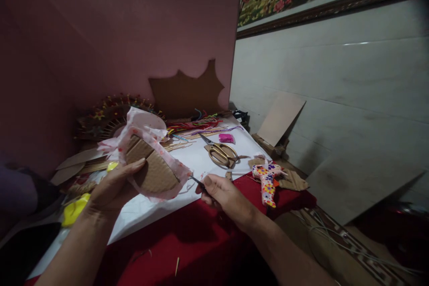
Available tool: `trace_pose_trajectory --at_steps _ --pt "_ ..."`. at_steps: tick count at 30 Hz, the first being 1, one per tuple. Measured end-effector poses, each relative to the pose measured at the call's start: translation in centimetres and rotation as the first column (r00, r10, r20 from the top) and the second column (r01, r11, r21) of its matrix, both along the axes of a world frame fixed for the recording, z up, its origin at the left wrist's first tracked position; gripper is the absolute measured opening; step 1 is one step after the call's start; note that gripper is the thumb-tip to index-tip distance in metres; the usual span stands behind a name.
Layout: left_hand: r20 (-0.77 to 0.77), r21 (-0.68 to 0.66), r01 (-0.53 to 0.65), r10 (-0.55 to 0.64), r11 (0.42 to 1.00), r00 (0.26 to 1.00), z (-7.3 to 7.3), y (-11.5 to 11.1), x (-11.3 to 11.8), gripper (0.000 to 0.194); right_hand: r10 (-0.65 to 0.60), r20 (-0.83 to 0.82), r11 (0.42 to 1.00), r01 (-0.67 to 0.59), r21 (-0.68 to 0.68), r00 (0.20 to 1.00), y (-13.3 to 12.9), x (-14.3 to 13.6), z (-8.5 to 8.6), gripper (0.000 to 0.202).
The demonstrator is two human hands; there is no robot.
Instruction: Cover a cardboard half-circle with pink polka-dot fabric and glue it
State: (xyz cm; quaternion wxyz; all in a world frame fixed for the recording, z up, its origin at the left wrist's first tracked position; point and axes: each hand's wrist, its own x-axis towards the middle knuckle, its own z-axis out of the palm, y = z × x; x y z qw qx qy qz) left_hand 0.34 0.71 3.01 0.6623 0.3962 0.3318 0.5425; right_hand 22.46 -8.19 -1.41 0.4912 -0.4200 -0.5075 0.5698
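Cardboard piece, held up above the front of a worktable, is bordered in pale pink printed cloth as we look down at two bare hands at work; our left hand grips it from the left, thumb pressed flat on the brown face, its other fingers mostly hidden behind, so we cannot tell how they lie; our right hand pinches a slim dark tool between thumb and curled fingers, its tip meeting the cloth at the right-hand corner; we judge the covering partly done, since cloth runs along much of the edge while the middle of this face shows bare board; what remains, by our reading, is the loose fabric flaring at the upper left and the corner under the tool, though we cannot see the far side to say how complete it is; beyond the hands, gold-handled scissors lie on a white sheet near a bright pink packet; to the right, a flower-patterned cloth figure rests by the edge of a red tablecloth.
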Motion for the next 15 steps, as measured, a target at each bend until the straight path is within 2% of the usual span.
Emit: trace_pose_trajectory --at_steps 7,15 --pt "-0.03 0.013 0.06 -0.06 0.998 0.998 -0.33 0.13 -0.06 0.053 -0.075 -0.032 0.997 0.075 0.009 0.997 0.57 -0.65 1.05 0.051" --pt "-0.026 0.025 0.071 -0.071 0.997 0.997 -0.31 0.13 -0.32 0.056 -0.022 -0.047 1.0 0.021 -0.006 0.999 0.77 -0.68 0.93 0.05"
